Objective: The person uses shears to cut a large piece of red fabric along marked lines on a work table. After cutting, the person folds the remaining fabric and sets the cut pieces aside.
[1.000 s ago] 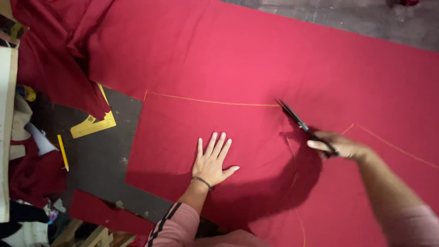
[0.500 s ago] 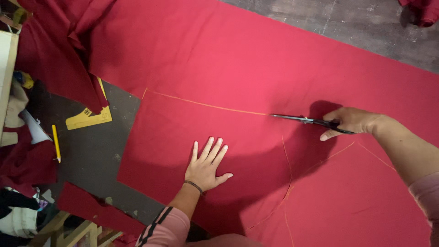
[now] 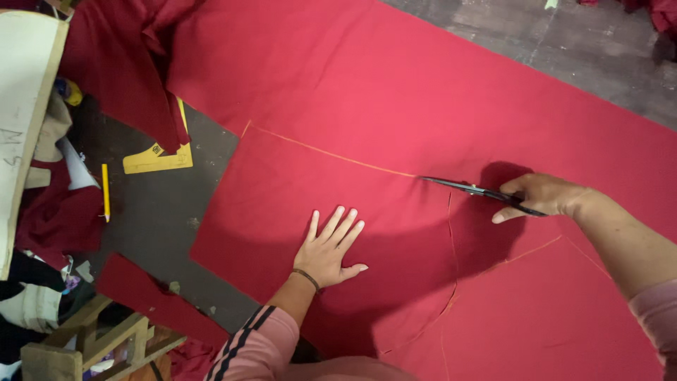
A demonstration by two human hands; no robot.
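A wide sheet of red fabric (image 3: 423,92) lies spread flat over the dark surface (image 3: 162,212), covering most of it, with orange chalk lines (image 3: 331,154) marked across it. The step in hand looks to be cutting along the straight chalk line, the cut having reached about midway across the cloth. The left hand (image 3: 328,247) lies flat on the fabric below the line, fingers spread and open, pressing the cloth down. The right hand (image 3: 543,196) is closed on the handles of black scissors (image 3: 472,189), whose blade tips touch the end of the uncut line. To judge from this, the next stroke calls for keeping the blades on the line while the flat hand holds the cloth taut. Left of the fabric lie a yellow set square (image 3: 159,159) and, well apart from it, a yellow pencil (image 3: 105,190)
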